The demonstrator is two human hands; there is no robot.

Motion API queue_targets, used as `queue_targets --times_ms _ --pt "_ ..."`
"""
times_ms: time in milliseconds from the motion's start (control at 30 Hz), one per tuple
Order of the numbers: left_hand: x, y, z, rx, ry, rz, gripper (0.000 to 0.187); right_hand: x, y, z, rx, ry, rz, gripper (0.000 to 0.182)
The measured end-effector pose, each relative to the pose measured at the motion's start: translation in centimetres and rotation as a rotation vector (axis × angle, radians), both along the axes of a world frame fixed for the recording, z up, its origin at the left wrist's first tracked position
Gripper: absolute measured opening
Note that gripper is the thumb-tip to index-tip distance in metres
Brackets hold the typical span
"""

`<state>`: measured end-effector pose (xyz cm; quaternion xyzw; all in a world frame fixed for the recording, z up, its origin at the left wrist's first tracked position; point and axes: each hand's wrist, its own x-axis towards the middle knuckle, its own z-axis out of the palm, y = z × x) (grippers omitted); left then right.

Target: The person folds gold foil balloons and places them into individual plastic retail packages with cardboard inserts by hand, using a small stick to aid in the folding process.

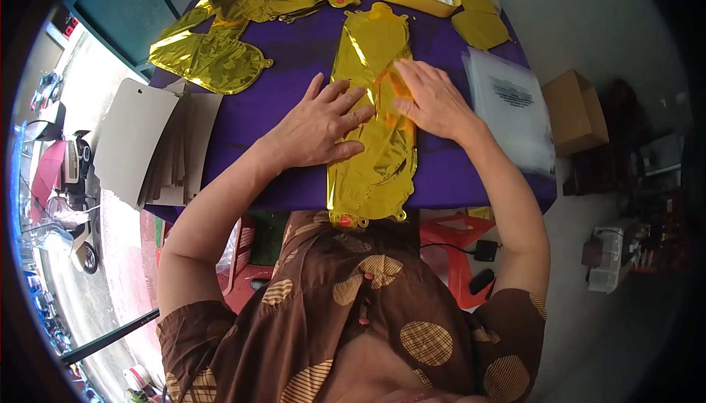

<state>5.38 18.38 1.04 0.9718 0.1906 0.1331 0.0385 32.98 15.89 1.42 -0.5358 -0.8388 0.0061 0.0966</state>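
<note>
A long, flat gold foil balloon (373,175) lies lengthwise on the purple tablecloth (246,127), its near end reaching the table's front edge. My left hand (316,125) is spread palm down, with its fingers over the foil's left half. On the other side, my right hand (435,100) rests at the foil's right edge, fingers stretched out and thumb over the surface. Creases run across the foil between the two hands. Neither hand grips anything that I can see. The undersides of both palms are hidden.
More flat gold foil balloons (220,54) lie at the back left and back right. A yellow tray (412,0) holds white items. Grey card sheets (140,134) stack at the left edge, clear plastic bags (507,105) at the right. A cardboard box (573,112) stands beyond the table.
</note>
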Motion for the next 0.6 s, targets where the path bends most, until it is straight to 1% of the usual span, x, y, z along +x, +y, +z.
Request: queue_targets --times_ms 33,67,200,300,400,467,567,600 --pt "0.0 -0.1 0.2 -0.007 0.007 0.001 0.062 0.5 0.8 -0.3 0.033 0.035 0.000 0.072" --pt "-0.1 -0.1 0.4 -0.014 0.015 0.002 0.062 0.8 1.6 -0.5 0.059 0.001 -0.009 0.069" --pt "-0.2 0.1 0.1 -0.001 0.009 -0.001 0.064 1.9 4.8 -0.7 0.081 -0.041 -0.027 0.068" --pt "-0.1 0.2 -0.5 0.078 -0.069 -0.017 0.060 2.6 7.0 -1.1 0.086 -0.083 -0.060 0.069" --pt "-0.2 0.2 -0.6 0.074 -0.073 -0.011 0.061 3.3 8.3 -1.4 0.055 -0.072 -0.119 0.069" --pt "-0.2 0.2 -0.5 0.070 -0.070 -0.007 0.062 3.7 8.5 -1.6 0.031 -0.059 -0.160 0.069" --pt "-0.1 0.2 -0.6 0.058 -0.074 -0.007 0.062 3.7 7.0 -1.4 0.093 0.008 -0.208 0.066" --pt "-0.1 0.2 -0.6 0.052 -0.076 -0.006 0.062 3.5 6.0 -0.8 0.067 0.048 -0.179 0.063"
